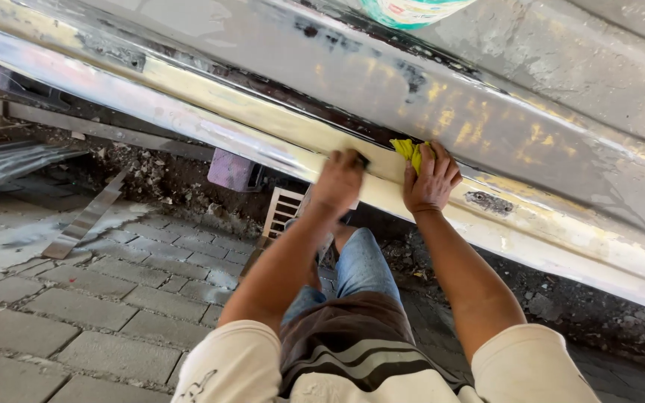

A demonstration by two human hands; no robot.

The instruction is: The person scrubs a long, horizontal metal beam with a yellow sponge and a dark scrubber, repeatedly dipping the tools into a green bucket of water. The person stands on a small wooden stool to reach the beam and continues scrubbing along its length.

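My left hand [340, 179] is pressed in a fist against a long cream-coloured filler strip [263, 119] that runs along a grey metal body panel [487, 127]. A small dark piece [363, 159] pokes out from under its fingers, mostly hidden and blurred. Just to the right, my right hand [431, 179] rests on the same strip and holds a crumpled yellow cloth [407, 151] against the panel. The two hands are about a hand's width apart. My knee in blue jeans [363, 265] is below them.
Grey paving bricks [76, 313] cover the ground on the left. Metal strips [87, 216] and sheet metal [9, 160] lie at the far left. A purple block [231, 170] and a slatted wooden piece [281, 211] sit under the panel. A teal-and-white container [408, 10] is at the top edge.
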